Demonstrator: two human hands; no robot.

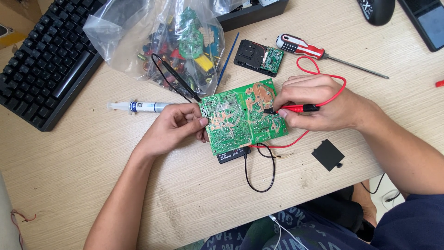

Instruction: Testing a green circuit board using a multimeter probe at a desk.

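Head view: pale wooden desk (92, 185) bears keyboard (46, 65), green circuit board (240, 120).

Green circuit board (243, 116) lies solder-side up, red probe (296, 108) touching it.

wooden desk (138, 185) | keyboard (46, 65) | syringe (138, 107) | screwdriver (314, 52) | parts bag (162, 37) | black cover (328, 154)

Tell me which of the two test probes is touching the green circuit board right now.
The red probe, pinched in the right hand, tip on the green board. The black probe lies loose on the table.
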